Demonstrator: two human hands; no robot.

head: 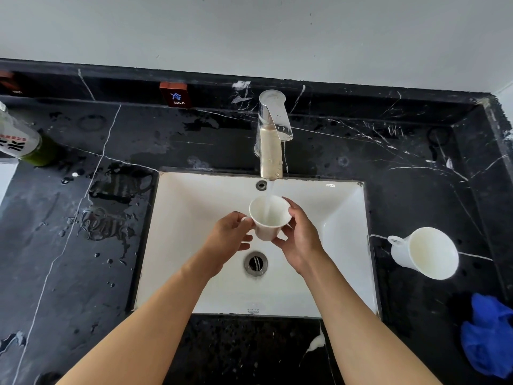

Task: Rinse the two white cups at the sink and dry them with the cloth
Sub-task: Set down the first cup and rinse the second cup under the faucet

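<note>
Currently the white cup [268, 218] sits under the tap stream [268, 201] above the sink [194, 218]. Left hand [226, 240] pinches the handle; right hand [301, 237] curls round the wall. Second cup [424, 252] and blue cloth [487, 337] wait on the bench [83, 245]. Likely ceramic: stiff, fragile, slippery wet; handle-plus-body grip looks safest.

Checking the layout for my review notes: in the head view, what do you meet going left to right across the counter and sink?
Bottle → left hand → cup under the tap water → right hand → second cup on the counter → blue cloth.
</note>
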